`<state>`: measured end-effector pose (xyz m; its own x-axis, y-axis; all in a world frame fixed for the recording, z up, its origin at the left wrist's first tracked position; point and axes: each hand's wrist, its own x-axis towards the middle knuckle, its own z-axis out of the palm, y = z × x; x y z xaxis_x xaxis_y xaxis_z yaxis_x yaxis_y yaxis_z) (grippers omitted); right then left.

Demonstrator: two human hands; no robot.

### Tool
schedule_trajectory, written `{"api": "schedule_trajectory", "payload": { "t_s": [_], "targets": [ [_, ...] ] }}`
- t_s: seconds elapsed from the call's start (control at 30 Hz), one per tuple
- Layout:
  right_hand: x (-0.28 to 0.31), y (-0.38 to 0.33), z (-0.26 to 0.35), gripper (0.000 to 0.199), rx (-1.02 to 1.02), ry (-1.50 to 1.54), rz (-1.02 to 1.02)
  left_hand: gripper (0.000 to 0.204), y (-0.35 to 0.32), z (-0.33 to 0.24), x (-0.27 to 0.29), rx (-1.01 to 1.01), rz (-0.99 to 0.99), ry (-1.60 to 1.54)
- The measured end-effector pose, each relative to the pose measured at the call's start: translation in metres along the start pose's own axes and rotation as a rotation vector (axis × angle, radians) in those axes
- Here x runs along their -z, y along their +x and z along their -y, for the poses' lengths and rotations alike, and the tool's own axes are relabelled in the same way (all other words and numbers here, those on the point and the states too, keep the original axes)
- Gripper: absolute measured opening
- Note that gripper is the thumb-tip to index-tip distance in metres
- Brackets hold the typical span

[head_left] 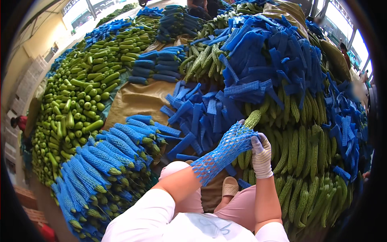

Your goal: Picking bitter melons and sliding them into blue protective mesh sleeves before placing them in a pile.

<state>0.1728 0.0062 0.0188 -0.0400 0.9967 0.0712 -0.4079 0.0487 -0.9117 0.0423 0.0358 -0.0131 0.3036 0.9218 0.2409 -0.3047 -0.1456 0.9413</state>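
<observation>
A blue foam net sleeve (213, 155) is stretched over my left forearm and hand. Through its mesh, my left hand (238, 135) shows closed on a green bitter melon (253, 119), whose bumpy end sticks out past the net's far opening. My right hand (262, 155), in a white striped glove, pinches the net's edge just beside that melon. Bare bitter melons (300, 147) lie in stacked rows to the right. On the left, netted bitter melons (96, 159) are piled in layers with their green tips showing.
Loose blue net sleeves (201, 111) lie ahead, and a larger heap of sleeves (266, 52) covers melons beyond. Smooth green gourds (86, 92) fill the far left. A tan tarp (139, 101) spreads between the piles. My slippered foot (229, 187) is below my hands. Another person (197, 7) sits at the back.
</observation>
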Motion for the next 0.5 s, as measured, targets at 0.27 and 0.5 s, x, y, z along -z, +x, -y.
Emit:
{"api": "schedule_trajectory", "payload": {
  "t_s": [0.27,0.5],
  "targets": [
    [0.066,0.068,-0.035,0.018,-0.016,-0.253,-0.324,0.034,-0.008,-0.063,-0.01,-0.444,0.167,0.793],
    [0.103,0.087,-0.048,0.035,-0.122,-0.277,-0.49,0.048,-0.026,-0.077,0.002,0.359,-0.123,-0.601]
  ]
}}
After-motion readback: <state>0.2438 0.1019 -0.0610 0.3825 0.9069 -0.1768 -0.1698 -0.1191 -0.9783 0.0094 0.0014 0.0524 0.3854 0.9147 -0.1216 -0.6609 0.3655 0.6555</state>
